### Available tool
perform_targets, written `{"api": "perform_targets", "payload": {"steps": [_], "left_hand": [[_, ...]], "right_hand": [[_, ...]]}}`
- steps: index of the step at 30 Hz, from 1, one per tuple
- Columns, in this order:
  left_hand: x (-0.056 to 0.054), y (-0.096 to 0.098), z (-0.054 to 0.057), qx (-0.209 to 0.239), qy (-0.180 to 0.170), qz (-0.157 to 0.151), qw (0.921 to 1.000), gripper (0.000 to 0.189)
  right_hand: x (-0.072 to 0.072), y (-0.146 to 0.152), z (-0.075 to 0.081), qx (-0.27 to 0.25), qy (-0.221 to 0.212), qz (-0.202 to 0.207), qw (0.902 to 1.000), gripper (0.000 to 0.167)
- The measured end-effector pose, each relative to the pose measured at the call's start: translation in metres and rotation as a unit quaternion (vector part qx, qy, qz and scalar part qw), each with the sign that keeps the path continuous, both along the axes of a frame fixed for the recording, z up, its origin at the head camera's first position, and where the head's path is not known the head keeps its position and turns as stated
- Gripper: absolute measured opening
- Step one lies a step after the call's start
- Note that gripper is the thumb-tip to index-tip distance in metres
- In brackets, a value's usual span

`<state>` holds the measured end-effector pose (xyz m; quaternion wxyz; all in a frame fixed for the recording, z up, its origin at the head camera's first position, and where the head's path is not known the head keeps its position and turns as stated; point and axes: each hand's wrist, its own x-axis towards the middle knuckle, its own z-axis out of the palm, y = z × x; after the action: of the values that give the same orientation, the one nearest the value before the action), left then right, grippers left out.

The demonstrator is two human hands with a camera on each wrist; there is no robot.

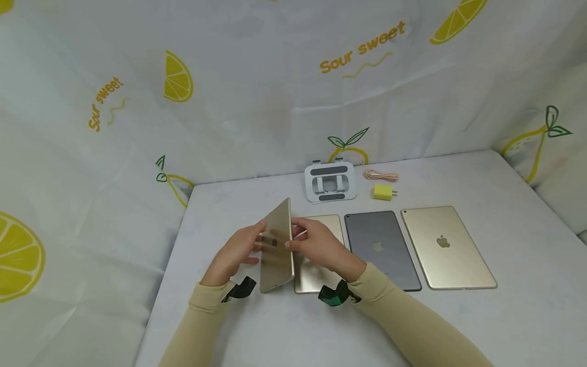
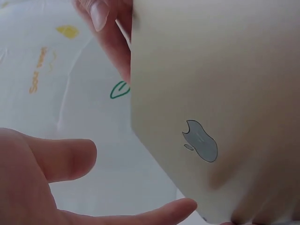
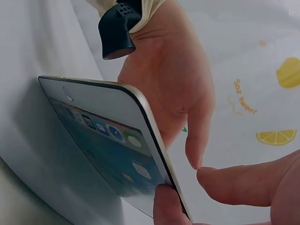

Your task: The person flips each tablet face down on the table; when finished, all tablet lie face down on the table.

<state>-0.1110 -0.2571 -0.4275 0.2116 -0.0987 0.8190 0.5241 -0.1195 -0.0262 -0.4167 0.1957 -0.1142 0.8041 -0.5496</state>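
A gold tablet (image 1: 277, 250) stands tilted on edge, its back with the apple logo turned left and its icon-covered screen (image 3: 108, 136) turned right. My right hand (image 1: 318, 243) pinches its right edge, one finger on the screen side. At its left, my left hand (image 1: 236, 252) has its fingers extended toward the back; in the left wrist view, a fingertip (image 2: 180, 208) reaches the tablet's edge. Partly behind the right hand, a second gold tablet (image 1: 314, 278) lies face down. A grey tablet (image 1: 378, 232) and another gold tablet (image 1: 442, 255) lie in line with it.
At the back of the white table (image 1: 527, 244) lies a folded white tablet stand (image 1: 323, 171). Beside it are a coiled pink cable (image 1: 381, 175) and a yellow charger plug (image 1: 382, 192). A lemon-print curtain (image 1: 257, 102) hangs behind the table.
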Motion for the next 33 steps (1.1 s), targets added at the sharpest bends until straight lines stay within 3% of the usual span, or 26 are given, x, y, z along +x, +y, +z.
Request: {"api": "perform_targets", "payload": {"steps": [5,14,28,30,33], "left_hand": [[0.001,-0.005,0.002,-0.032,0.016,0.006,0.9993,0.084],[0.002,-0.011,0.005,-0.098,0.033,0.002,0.9947,0.071],[0.002,-0.020,0.005,-0.161,0.014,-0.005,0.9869,0.082],[0.001,-0.021,0.004,-0.172,0.012,-0.008,0.9850,0.082],[0.001,-0.022,0.003,-0.187,0.013,-0.010,0.9821,0.082]], "right_hand": [[0.001,-0.003,-0.004,-0.019,-0.016,0.001,0.9997,0.057],[0.001,-0.009,-0.018,-0.029,-0.034,0.010,0.9989,0.053],[0.004,-0.015,-0.031,-0.011,-0.044,0.024,0.9987,0.050],[0.004,-0.016,-0.033,-0.007,-0.041,0.029,0.9987,0.047],[0.005,-0.017,-0.034,0.000,-0.034,0.043,0.9985,0.031]]}}
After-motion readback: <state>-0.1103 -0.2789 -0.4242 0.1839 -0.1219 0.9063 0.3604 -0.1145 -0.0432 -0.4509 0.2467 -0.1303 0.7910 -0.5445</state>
